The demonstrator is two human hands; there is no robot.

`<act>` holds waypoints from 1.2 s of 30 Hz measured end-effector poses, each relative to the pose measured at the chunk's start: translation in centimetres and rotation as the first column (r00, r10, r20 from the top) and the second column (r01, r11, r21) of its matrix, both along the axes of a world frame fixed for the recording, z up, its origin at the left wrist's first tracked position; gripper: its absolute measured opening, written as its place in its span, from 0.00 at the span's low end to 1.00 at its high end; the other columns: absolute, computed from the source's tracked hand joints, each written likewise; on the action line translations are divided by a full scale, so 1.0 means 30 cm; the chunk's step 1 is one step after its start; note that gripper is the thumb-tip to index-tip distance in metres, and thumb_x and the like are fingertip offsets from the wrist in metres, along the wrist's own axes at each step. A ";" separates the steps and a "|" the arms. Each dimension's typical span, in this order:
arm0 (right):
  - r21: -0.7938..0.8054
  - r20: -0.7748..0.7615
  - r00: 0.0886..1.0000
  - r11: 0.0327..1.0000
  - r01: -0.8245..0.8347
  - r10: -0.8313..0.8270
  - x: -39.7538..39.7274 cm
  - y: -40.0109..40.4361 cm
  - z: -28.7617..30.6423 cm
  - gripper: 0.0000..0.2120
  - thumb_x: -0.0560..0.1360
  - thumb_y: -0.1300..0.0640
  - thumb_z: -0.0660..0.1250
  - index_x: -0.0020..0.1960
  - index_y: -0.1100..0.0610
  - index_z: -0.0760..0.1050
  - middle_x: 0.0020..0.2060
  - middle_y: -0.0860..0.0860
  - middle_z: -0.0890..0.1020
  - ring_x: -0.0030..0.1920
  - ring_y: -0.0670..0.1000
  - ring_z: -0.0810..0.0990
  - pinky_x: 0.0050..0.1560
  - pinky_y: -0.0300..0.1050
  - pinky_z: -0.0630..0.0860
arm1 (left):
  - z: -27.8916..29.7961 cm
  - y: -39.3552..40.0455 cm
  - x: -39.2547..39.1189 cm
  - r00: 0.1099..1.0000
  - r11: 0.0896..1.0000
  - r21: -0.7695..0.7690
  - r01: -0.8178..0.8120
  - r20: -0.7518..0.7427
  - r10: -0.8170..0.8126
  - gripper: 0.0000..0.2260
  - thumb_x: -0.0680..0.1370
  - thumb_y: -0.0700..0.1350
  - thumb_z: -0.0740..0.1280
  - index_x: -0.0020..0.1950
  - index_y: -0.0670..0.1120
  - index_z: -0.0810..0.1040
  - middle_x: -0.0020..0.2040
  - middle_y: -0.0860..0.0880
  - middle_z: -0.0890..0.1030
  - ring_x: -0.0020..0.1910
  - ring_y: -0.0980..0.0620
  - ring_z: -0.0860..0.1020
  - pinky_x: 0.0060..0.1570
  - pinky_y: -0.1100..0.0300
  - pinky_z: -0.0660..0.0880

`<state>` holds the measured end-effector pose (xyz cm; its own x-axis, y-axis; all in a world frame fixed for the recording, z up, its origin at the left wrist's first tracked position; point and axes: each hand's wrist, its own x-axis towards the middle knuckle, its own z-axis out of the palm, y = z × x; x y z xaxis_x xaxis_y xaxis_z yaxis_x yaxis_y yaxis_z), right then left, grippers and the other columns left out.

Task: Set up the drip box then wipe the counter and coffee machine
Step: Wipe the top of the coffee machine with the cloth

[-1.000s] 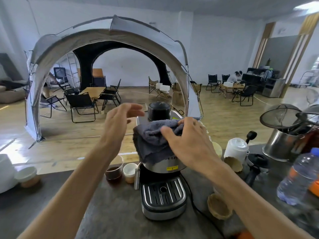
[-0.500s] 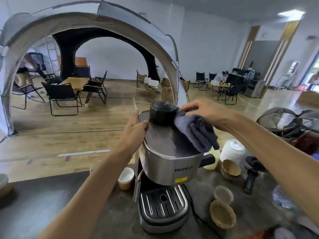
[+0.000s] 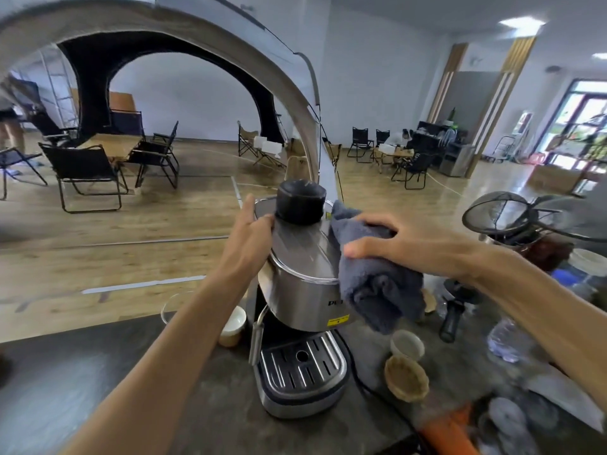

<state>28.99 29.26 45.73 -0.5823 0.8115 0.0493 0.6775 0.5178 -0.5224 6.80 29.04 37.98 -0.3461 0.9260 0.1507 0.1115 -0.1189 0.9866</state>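
A steel coffee machine (image 3: 297,290) with a black round cap (image 3: 300,201) on top stands on the dark counter (image 3: 82,372). Its slotted drip tray (image 3: 300,362) sits at the base in front. My left hand (image 3: 251,234) holds the machine's upper left edge, thumb on the top plate. My right hand (image 3: 391,243) grips a grey-blue cloth (image 3: 377,280) against the top right of the machine. The cloth hangs down over the machine's right side.
Small cups (image 3: 407,344) and a woven basket (image 3: 405,382) stand right of the machine, a white cup (image 3: 234,325) left of it. A black portafilter (image 3: 455,307), a water bottle (image 3: 509,339) and mesh strainers (image 3: 499,215) crowd the right. The power cord (image 3: 361,382) runs along the counter.
My right hand has drawn the cloth from the front of the machine's top round to its right side. My left hand has come down onto the machine's upper left edge. The view moved closer.
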 end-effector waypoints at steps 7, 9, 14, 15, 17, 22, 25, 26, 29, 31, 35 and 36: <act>0.478 0.130 0.975 0.872 0.099 -0.182 -0.007 -0.211 -0.184 0.32 0.72 0.35 0.63 0.73 0.46 0.63 0.71 0.46 0.63 0.69 0.49 0.66 0.68 0.48 0.69 | -0.061 0.047 0.005 0.983 0.996 0.072 -0.053 0.178 0.039 0.32 0.71 0.62 0.56 0.73 0.51 0.65 0.76 0.44 0.65 0.76 0.43 0.64 0.73 0.39 0.61; 0.622 0.193 0.955 0.781 0.058 -0.225 -0.035 -0.215 -0.201 0.31 0.74 0.35 0.60 0.71 0.49 0.66 0.71 0.52 0.66 0.68 0.55 0.69 0.66 0.53 0.71 | -0.069 0.050 0.007 0.982 0.995 0.082 -0.048 0.184 0.032 0.34 0.72 0.65 0.53 0.75 0.48 0.62 0.77 0.43 0.63 0.77 0.43 0.61 0.74 0.39 0.59; 0.745 0.280 0.953 0.653 -0.139 -0.117 -0.199 -0.227 -0.187 0.24 0.75 0.40 0.64 0.64 0.54 0.72 0.63 0.57 0.74 0.58 0.60 0.74 0.59 0.58 0.74 | -0.049 0.029 0.001 0.969 1.000 0.025 -0.010 0.247 0.004 0.39 0.70 0.73 0.52 0.75 0.52 0.66 0.76 0.48 0.68 0.74 0.49 0.66 0.74 0.44 0.61; 0.753 0.292 0.948 0.641 -0.148 -0.124 -0.235 -0.227 -0.186 0.23 0.75 0.41 0.65 0.64 0.55 0.72 0.62 0.57 0.74 0.57 0.60 0.74 0.59 0.58 0.74 | -0.048 0.027 -0.007 0.952 1.000 -0.005 0.013 0.306 -0.011 0.41 0.68 0.75 0.54 0.73 0.50 0.70 0.73 0.47 0.71 0.71 0.50 0.71 0.72 0.45 0.65; 0.771 0.319 0.933 0.618 -0.151 -0.170 -0.278 -0.228 -0.187 0.23 0.76 0.42 0.65 0.64 0.55 0.72 0.62 0.58 0.73 0.56 0.60 0.74 0.58 0.57 0.73 | -0.017 -0.014 -0.021 0.920 0.998 -0.008 0.063 0.389 -0.055 0.35 0.74 0.70 0.55 0.60 0.42 0.81 0.59 0.42 0.83 0.56 0.50 0.82 0.61 0.51 0.77; 0.775 0.302 0.936 0.619 -0.129 -0.182 -0.315 -0.230 -0.181 0.21 0.76 0.43 0.64 0.64 0.55 0.72 0.63 0.57 0.73 0.56 0.59 0.74 0.58 0.55 0.73 | -0.020 -0.081 -0.050 0.849 0.960 0.187 0.209 0.452 -0.273 0.21 0.85 0.51 0.50 0.41 0.51 0.78 0.31 0.57 0.83 0.32 0.64 0.81 0.37 0.66 0.77; 0.699 0.101 0.993 0.714 -0.032 -0.054 -0.324 -0.226 -0.171 0.20 0.76 0.46 0.67 0.66 0.52 0.74 0.65 0.51 0.73 0.59 0.53 0.74 0.61 0.51 0.73 | -0.058 -0.168 -0.066 0.863 0.933 0.288 0.215 0.393 -0.319 0.15 0.85 0.50 0.51 0.47 0.51 0.75 0.41 0.58 0.82 0.40 0.66 0.80 0.40 0.71 0.77; 0.658 -0.001 1.000 0.753 0.007 -0.008 -0.323 -0.236 -0.171 0.20 0.76 0.47 0.67 0.66 0.51 0.73 0.66 0.49 0.72 0.61 0.51 0.73 0.63 0.49 0.72 | -0.056 -0.205 -0.057 0.860 0.928 0.302 0.217 0.390 -0.328 0.16 0.84 0.50 0.52 0.50 0.48 0.78 0.46 0.53 0.83 0.46 0.61 0.81 0.46 0.67 0.78; 0.543 -0.246 0.963 0.838 0.046 0.106 -0.342 -0.296 -0.169 0.20 0.78 0.47 0.65 0.69 0.50 0.70 0.68 0.46 0.69 0.67 0.47 0.69 0.69 0.46 0.68 | -0.029 -0.363 -0.017 0.811 0.923 0.339 0.182 0.478 -0.336 0.20 0.83 0.54 0.54 0.63 0.46 0.79 0.61 0.45 0.82 0.63 0.48 0.79 0.65 0.49 0.72; 0.487 -0.321 0.936 0.873 0.034 0.142 -0.367 -0.341 -0.172 0.20 0.80 0.45 0.61 0.70 0.50 0.69 0.70 0.45 0.67 0.70 0.46 0.67 0.70 0.48 0.66 | -0.026 -0.471 0.008 0.724 0.913 0.348 0.215 0.570 -0.388 0.23 0.79 0.61 0.57 0.66 0.49 0.78 0.63 0.44 0.81 0.63 0.45 0.79 0.64 0.46 0.74; 0.357 -0.501 0.848 0.934 0.022 0.172 -0.407 -0.403 -0.195 0.18 0.83 0.47 0.54 0.69 0.50 0.73 0.70 0.44 0.70 0.72 0.45 0.66 0.73 0.50 0.64 | -0.053 -0.606 0.034 0.665 0.888 0.329 0.321 0.590 -0.459 0.40 0.56 0.67 0.79 0.66 0.56 0.78 0.64 0.48 0.80 0.64 0.47 0.79 0.60 0.49 0.77; 0.214 -0.631 0.758 0.976 -0.035 0.166 -0.408 -0.415 -0.191 0.17 0.83 0.49 0.54 0.68 0.51 0.74 0.68 0.44 0.74 0.71 0.44 0.69 0.73 0.50 0.64 | -0.059 -0.612 0.039 0.723 0.908 0.318 0.273 0.555 -0.411 0.39 0.57 0.63 0.81 0.66 0.56 0.77 0.63 0.49 0.81 0.62 0.48 0.80 0.58 0.50 0.79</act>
<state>16.75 16.79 40.00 -0.4376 0.6889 0.5778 0.1545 0.6907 -0.7065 7.95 10.68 36.20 -0.0935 0.9714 0.2183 -0.5783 -0.2315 0.7823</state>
